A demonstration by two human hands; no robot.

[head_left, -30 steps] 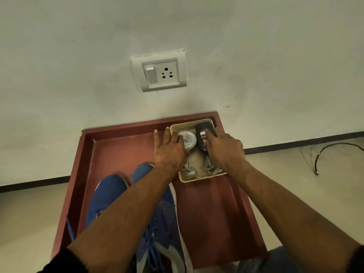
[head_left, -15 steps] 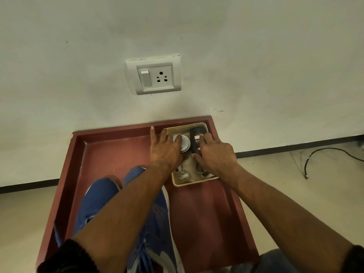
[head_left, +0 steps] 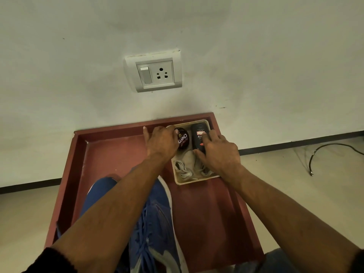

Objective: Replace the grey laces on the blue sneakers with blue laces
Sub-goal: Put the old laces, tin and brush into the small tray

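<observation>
Head view: A red-brown tray surface stands against the wall. A beige tray sits in its far right corner, holding a Cherry polish tin, a black bottle and grey laces. Left hand: grip curled round the tin. Right hand: grip holding the bottle. Blue sneakers, blue-laced, lie at the near edge.
</observation>
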